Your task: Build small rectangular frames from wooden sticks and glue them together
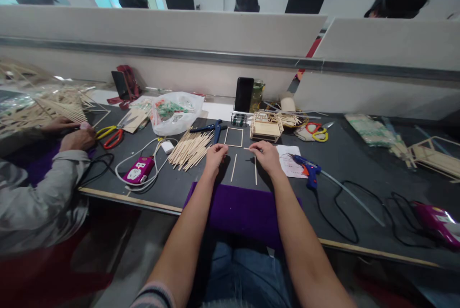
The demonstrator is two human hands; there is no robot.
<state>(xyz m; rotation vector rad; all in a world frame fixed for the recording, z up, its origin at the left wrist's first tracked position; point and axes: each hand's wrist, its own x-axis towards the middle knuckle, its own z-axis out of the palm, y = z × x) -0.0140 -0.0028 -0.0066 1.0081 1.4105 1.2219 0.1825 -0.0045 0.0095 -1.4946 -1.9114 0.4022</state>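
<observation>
My left hand point(214, 155) rests on the dark table with its fingers curled under; whether it holds anything I cannot make out. My right hand point(265, 154) pinches a thin wooden stick point(248, 148) that points left toward the other hand. Between and below the hands lie two loose sticks point(234, 167), roughly upright on the table. Just beyond them lies a small rectangular stick frame point(234, 136). A pile of wooden sticks point(189, 149) lies left of my left hand. A purple cloth point(244, 210) covers the table edge in front of me.
A blue glue gun point(307, 168) with black cord lies right of my right hand, on white paper point(289, 160). Blue pliers point(212, 128), a small stick house point(266, 128), a phone point(243, 94), scissors point(109, 135), a pink power strip point(139, 169) and a plastic bag point(176, 111) are around. Another person's hands point(74, 136) work at the left.
</observation>
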